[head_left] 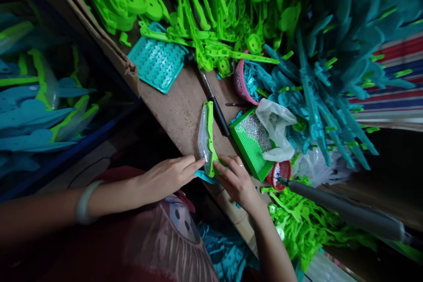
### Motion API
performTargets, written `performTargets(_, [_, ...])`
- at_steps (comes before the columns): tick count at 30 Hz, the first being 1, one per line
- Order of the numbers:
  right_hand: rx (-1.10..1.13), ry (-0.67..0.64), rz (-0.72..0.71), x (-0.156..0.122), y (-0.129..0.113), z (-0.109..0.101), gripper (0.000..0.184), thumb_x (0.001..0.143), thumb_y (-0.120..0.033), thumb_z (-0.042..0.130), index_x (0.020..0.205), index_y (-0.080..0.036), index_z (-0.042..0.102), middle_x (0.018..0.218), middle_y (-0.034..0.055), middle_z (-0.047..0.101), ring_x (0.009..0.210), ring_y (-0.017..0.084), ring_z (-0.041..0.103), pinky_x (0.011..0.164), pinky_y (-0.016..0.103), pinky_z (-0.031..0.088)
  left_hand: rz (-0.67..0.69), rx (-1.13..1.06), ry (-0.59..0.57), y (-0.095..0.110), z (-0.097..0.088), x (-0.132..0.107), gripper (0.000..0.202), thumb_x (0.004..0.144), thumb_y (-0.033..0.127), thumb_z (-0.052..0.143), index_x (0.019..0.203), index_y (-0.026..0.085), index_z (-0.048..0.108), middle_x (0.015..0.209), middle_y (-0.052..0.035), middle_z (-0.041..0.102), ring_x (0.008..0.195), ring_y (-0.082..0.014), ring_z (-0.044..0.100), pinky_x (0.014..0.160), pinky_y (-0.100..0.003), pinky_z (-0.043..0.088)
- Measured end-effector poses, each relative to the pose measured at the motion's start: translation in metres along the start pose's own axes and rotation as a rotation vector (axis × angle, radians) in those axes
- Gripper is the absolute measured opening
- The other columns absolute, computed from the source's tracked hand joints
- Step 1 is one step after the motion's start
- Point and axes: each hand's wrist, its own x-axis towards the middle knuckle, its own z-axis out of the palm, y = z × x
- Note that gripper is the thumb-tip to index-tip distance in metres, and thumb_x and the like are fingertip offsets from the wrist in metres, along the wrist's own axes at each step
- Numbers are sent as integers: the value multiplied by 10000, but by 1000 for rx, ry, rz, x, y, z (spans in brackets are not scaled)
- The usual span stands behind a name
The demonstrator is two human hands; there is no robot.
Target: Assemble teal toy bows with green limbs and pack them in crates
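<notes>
A long plastic part, bright green along one side with a clear curved shell along the other [202, 134], lies at the table's near edge. A blue flat piece [207, 176] sticks out under its lower end. My left hand [173, 175], with a pale bangle on the wrist, has its fingers together and the tips on the clear shell and blue piece. From the other side my right hand [236, 180], a ring on one finger, holds the green edge with bent fingers. The undersides of both grips are hidden.
Beyond lie a black-handled hammer [218, 112], a teal dimpled tray [158, 64], a green basket of small metal pieces [246, 141] and a pink basket [243, 81]. A grey power screwdriver [343, 209] hangs at right. Green [211, 0] and blue parts [317, 88] are heaped behind.
</notes>
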Motion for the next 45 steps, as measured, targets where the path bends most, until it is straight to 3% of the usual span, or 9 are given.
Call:
performTargets(3, [-50,-25,3,-5,-3,7,470,965,-144,556,1430,-168,496,1366,196,600,1199,297,572,945,475,588,8,78,52,2,3,0,428,997,119,451,1423,97,493,993,-81,672,825,-188,683,744,-323,605])
performTargets(7, [-61,-42,-13,-14,-7,18,572,952,-110,543,1508,-151,414,1490,213,525,1341,323,531,1040,506,563,193,253,208,10,11,4,407,974,85,453,1369,69,551,1288,-165,660,1241,-269,605,1061,-424,516])
performTargets(10, [-42,1,-57,-18,-5,23,580,943,-81,547,1504,-124,407,1493,226,524,1382,309,524,1055,483,569,261,376,254,15,17,6,402,985,100,421,1361,64,560,1439,-162,589,1385,-270,505,1162,-418,432])
performTargets(16, [-23,13,-149,-20,3,25,455,976,-91,508,1426,-148,484,1501,225,514,1421,318,475,1022,503,581,132,431,299,13,13,9,371,938,160,548,1300,80,575,1477,-242,526,1423,-384,450,1128,-526,462])
performTargets(20, [-11,-1,-137,-22,7,27,465,968,-68,510,1426,-136,468,1514,237,494,1428,318,456,1031,506,573,-67,398,246,8,5,8,679,789,233,768,1373,17,497,1512,-343,427,1430,-454,414,1128,-615,432])
performTargets(29, [-85,-85,-136,-13,3,18,463,975,-100,505,1435,-152,488,1516,227,497,1421,301,483,1005,449,595,-31,388,48,-3,-8,11,810,700,209,836,1407,13,494,1559,-298,394,1455,-421,389,1164,-556,411])
performTargets(36, [25,-93,-210,-2,10,20,424,972,-97,510,1395,-127,496,1592,202,401,1551,290,258,1132,489,500,127,466,224,4,7,8,428,948,156,493,1363,83,568,1485,-179,545,1412,-305,479,1145,-446,446])
performTargets(41, [-10,-103,-182,-5,14,19,427,969,-140,537,1394,-183,522,1544,174,479,1522,295,319,1062,498,527,285,586,318,10,23,9,386,979,159,431,1298,38,611,1462,-188,566,1386,-302,509,1149,-418,439])
performTargets(45, [190,-58,-25,5,12,-7,273,931,-220,637,1201,-224,674,1489,157,521,1384,307,480,1064,529,490,309,597,313,13,23,15,386,978,162,411,1270,35,630,1432,-186,593,1359,-314,537,1135,-424,456])
